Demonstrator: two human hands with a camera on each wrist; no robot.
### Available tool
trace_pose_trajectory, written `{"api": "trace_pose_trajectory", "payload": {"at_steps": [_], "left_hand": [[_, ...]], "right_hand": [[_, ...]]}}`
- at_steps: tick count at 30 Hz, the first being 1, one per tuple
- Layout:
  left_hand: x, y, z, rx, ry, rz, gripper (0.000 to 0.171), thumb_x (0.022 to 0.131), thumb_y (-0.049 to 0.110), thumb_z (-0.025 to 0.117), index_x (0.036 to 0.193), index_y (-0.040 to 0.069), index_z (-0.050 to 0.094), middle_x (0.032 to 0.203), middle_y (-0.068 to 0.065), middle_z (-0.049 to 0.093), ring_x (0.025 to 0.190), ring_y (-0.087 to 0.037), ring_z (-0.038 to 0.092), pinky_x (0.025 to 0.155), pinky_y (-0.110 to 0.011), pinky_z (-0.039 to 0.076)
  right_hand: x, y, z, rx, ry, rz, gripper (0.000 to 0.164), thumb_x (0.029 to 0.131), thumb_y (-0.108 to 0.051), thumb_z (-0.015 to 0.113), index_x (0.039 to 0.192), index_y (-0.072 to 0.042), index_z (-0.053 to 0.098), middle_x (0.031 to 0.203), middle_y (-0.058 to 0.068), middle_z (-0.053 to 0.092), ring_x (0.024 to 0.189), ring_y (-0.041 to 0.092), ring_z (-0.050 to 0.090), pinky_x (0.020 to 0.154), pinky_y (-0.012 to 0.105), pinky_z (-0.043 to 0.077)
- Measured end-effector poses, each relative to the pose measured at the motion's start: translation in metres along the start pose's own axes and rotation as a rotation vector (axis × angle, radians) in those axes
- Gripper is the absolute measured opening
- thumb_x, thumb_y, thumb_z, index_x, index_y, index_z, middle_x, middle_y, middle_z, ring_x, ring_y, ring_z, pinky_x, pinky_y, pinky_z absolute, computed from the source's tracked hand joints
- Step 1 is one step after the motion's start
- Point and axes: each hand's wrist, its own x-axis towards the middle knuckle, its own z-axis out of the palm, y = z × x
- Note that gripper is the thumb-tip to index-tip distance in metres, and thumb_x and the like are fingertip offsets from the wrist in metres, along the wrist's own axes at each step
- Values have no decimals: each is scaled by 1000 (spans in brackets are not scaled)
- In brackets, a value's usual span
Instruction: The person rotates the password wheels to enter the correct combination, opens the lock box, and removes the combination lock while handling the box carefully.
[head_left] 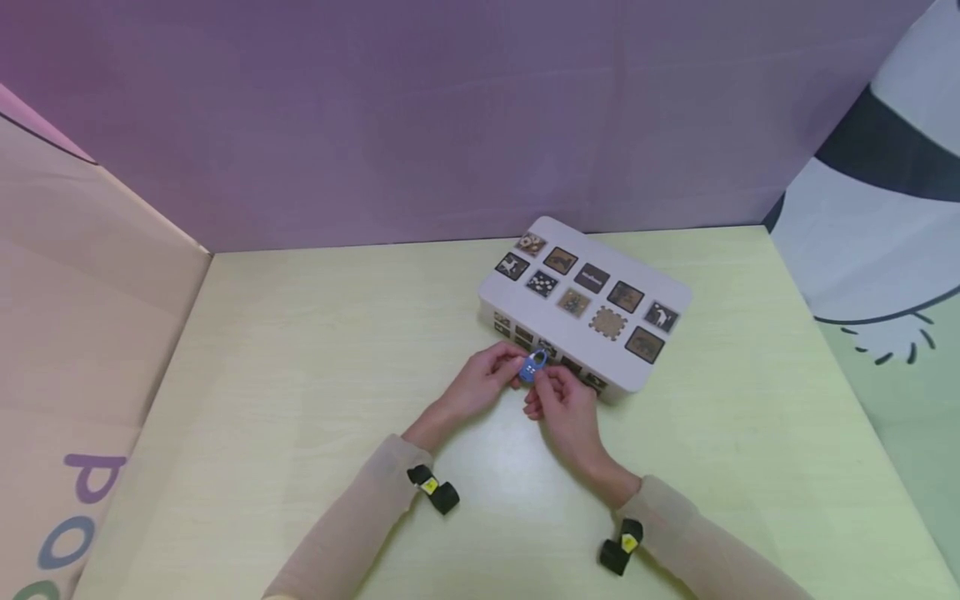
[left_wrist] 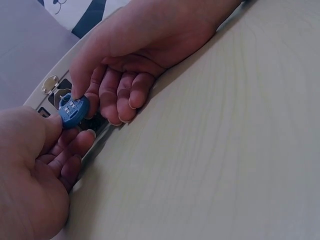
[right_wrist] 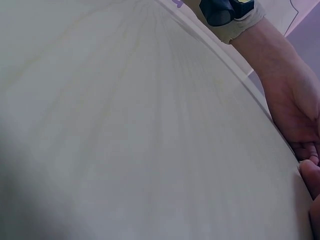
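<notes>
A small blue combination padlock (head_left: 529,370) is held between both hands at the front side of a white box (head_left: 517,287). My left hand (head_left: 480,383) pinches the padlock's left side with thumb and fingers. On its other side, my right hand (head_left: 572,417) grips it with thumb and forefinger, the remaining fingers curled loosely. Number dials show on the padlock (left_wrist: 73,111) in the left wrist view. Its shackle lies near a metal clasp (left_wrist: 50,84) on the box; whether it passes through the clasp I cannot tell. The right wrist view does not show the padlock.
Square pictures cover the box's lid and side, and the box stands at an angle on a pale wooden table (head_left: 300,358). A purple backdrop (head_left: 375,125) rises behind the table, with printed panels at left and right. Each sleeve carries a black wrist device (head_left: 435,490).
</notes>
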Motion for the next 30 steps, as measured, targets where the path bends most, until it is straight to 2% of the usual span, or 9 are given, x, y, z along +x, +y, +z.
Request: {"api": "trace_pose_trajectory", "payload": {"at_steps": [19,25,30], "left_hand": [[0,1,-1,-22,-10,-2,24,108,22,53,123,8,64,102,-4,72,95,-15,67,96,-37,55],[1,1,-1,-32,-11,-17,24,109,23,52,124,8,64,102,-4,72,95,-16,67,97,-38,54],[1,0,-1,-35,-11,-4,25,109,22,52,125,7,64,104,-6,72,95,-16,67,96,-36,55]], "right_hand": [[0,0,0,-2,15,-24,23,108,-12,51,111,6,65,83,21,68,63,17,68,60,33,63],[-1,-1,1,4,25,-7,19,106,-10,57,113,6,64,85,23,69,64,16,69,61,31,63],[-1,-3,1,12,19,12,19,103,-9,62,113,7,64,88,25,69,65,15,69,62,29,63]]}}
